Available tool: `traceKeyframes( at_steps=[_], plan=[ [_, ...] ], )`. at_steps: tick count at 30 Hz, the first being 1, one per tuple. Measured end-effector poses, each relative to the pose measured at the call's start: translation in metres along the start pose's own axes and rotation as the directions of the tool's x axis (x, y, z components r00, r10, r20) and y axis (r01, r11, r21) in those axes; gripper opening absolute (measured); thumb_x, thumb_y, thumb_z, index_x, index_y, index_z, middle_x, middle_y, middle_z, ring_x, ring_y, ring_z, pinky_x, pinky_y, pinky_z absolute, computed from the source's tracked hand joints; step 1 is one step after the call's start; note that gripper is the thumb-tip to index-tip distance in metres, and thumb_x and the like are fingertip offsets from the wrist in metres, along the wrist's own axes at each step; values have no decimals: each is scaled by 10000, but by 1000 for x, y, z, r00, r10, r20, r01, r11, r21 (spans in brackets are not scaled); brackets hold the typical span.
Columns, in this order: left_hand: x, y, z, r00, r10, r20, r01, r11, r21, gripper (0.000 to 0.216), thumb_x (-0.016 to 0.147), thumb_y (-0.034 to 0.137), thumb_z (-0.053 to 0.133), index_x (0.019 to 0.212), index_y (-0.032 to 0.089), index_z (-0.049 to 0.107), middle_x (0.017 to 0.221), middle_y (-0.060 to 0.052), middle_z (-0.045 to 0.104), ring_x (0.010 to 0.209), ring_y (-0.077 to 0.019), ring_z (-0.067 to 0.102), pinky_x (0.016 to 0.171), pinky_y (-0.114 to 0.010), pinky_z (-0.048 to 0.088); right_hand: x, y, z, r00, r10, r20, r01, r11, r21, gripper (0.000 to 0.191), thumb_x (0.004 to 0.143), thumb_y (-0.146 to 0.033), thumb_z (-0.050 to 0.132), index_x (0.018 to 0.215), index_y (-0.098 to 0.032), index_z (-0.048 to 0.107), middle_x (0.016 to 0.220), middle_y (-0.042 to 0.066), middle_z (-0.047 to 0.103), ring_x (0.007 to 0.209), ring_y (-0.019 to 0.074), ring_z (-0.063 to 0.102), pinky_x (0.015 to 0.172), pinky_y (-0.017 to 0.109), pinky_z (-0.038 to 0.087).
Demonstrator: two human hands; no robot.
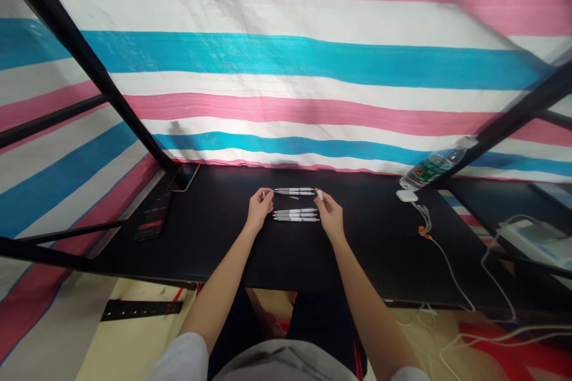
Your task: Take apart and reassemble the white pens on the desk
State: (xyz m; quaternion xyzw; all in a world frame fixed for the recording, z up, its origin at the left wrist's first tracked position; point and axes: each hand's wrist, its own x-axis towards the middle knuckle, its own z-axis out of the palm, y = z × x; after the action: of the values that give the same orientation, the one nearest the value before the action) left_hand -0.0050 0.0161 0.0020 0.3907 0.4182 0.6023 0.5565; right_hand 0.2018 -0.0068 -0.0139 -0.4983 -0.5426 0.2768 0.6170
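Between my two hands, white-and-grey click pens lie sideways on the black table (366,250). An upper row of pens (295,191) is at fingertip height, and a lower group of pens (295,215) lies closer to me. A tiny yellowish piece (294,197) rests between the rows. My left hand (259,209) is closed at the left ends of the pens, pinching a small greyish pen part (264,194) mostly covered by the fingers. Opposite it, my right hand (329,213) pinches a short white pen barrel piece (319,195), tilted upward.
Two phones lie at the left, one dark phone (184,177) by the back edge and a lit phone (153,216) nearer. On the right are a leaning water bottle (431,168), a white charger (407,196) with cables, and a white device (538,241). Black frame posts flank the table.
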Motion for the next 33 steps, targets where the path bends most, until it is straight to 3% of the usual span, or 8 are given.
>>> traceKeyframes(
  at_steps=[4,7,12,16,22,26,33],
  plan=[
    [-1,2,1,1000,7,22,-7,1000,-9,337,685,435,760,802,162,601,522,93,290,416,-28,286,406,-184,179,-6,-2,2,974,-212,79,226,911,-345,334,902,-271,479,1146,-173,684,805,54,602,716,171,544,706,319,497],
    [-3,5,3,999,9,51,-8,1000,-8,343,681,441,766,808,160,616,525,90,296,420,-28,287,410,-187,183,-8,-3,3,935,-301,188,354,832,-427,308,915,-249,474,1116,-185,698,787,55,592,769,194,530,754,338,490],
    [-4,4,4,996,10,94,-13,999,33,355,677,453,766,825,157,637,541,84,320,424,-27,268,415,-196,193,-8,-1,4,908,-342,241,417,794,-442,286,920,-233,488,1114,-210,698,796,56,597,757,198,512,746,344,490],
    [-6,2,1,988,1,152,-35,974,222,337,730,463,712,860,154,670,538,75,339,442,-46,297,434,-205,248,-9,-3,5,884,-367,288,463,770,-438,283,927,-227,488,1120,-235,695,801,54,604,752,197,514,754,355,489],
    [-13,6,2,941,106,320,-263,826,499,253,776,396,657,820,151,703,589,36,466,543,-83,389,519,-220,315,-11,-7,7,842,-400,362,531,732,-427,282,925,-192,490,1123,-245,685,830,53,623,794,199,548,768,347,479],
    [-15,9,4,929,154,336,-322,783,532,261,801,391,627,730,146,683,556,33,462,534,-88,366,527,-226,301,-12,-9,7,829,-414,377,553,712,-433,281,929,-177,478,1102,-245,688,856,58,631,793,194,557,763,337,469],
    [-14,12,3,928,163,334,-323,799,507,273,786,413,650,737,150,702,584,13,532,538,-97,388,530,-227,304,-14,-11,10,822,-404,401,559,706,-434,326,964,-208,412,1180,-233,654,922,76,672,833,206,586,781,367,461]
  ],
)
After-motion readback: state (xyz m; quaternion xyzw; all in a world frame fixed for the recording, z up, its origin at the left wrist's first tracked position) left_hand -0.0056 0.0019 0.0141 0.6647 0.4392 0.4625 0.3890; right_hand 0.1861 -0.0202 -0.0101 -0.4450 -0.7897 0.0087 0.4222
